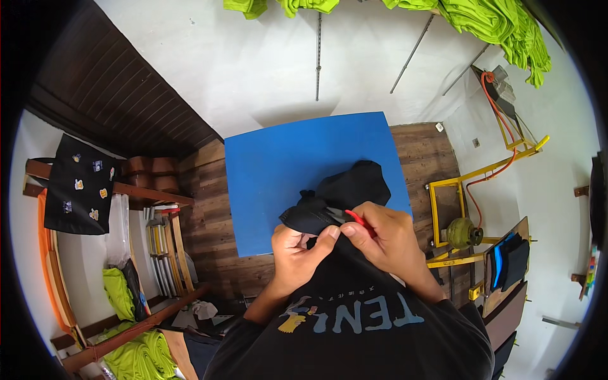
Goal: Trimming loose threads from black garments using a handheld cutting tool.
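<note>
A piece of black stitched fabric (306, 213) is pinched between the thumb and fingers of my left hand (301, 254), close to my chest. In my right hand (389, 237) is a small cutting tool with red handles (358, 219), probably thread snips or scissors. Its grey blades (338, 214) lie against the fabric near the seam, and the thumbs of both hands almost meet there. More of the black fabric (358, 185) bunches up on the blue tabletop (280, 156) beyond my hands. My right fingers hide most of the handles.
A yellow metal frame (446, 183) with a green gas cylinder (460, 232) and orange hose (503, 166) stands right. Shelving on the left holds wooden-framed screens (166, 247) and a black printed bag (80, 185). Lime-green fabric (479, 23) hangs over a high shelf.
</note>
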`<state>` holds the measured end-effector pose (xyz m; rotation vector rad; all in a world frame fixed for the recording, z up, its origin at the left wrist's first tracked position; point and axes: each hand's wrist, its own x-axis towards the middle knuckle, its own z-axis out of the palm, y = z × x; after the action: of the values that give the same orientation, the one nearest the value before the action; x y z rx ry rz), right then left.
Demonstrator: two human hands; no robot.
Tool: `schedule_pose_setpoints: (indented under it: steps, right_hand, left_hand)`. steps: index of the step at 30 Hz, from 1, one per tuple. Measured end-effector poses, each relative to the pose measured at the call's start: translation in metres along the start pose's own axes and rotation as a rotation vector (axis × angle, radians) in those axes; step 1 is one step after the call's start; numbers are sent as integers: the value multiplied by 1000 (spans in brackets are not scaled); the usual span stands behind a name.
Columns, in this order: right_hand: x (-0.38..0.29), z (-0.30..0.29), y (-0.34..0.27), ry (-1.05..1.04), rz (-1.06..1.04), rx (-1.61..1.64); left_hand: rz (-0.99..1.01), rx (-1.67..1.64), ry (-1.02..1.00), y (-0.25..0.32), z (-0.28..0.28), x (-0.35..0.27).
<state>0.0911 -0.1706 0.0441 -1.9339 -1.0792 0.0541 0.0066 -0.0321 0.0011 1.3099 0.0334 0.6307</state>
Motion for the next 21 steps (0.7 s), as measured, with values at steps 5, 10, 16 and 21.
schedule_pose_setpoints:
  steps: [5, 10, 16, 21]
  right_hand:
    - [1, -8, -1, 68, 110, 87]
    - [0, -11, 1, 38, 134, 70]
    - [-2, -8, 0, 23, 28, -47]
    - [-2, -5, 2, 64, -30, -84]
  left_hand:
    - [-88, -157, 54, -6, -5, -7]
    - [-82, -87, 59, -8, -6, -7]
    - [-74, 63, 51, -9, -9, -9]
    - [-14, 113, 24, -6, -4, -6]
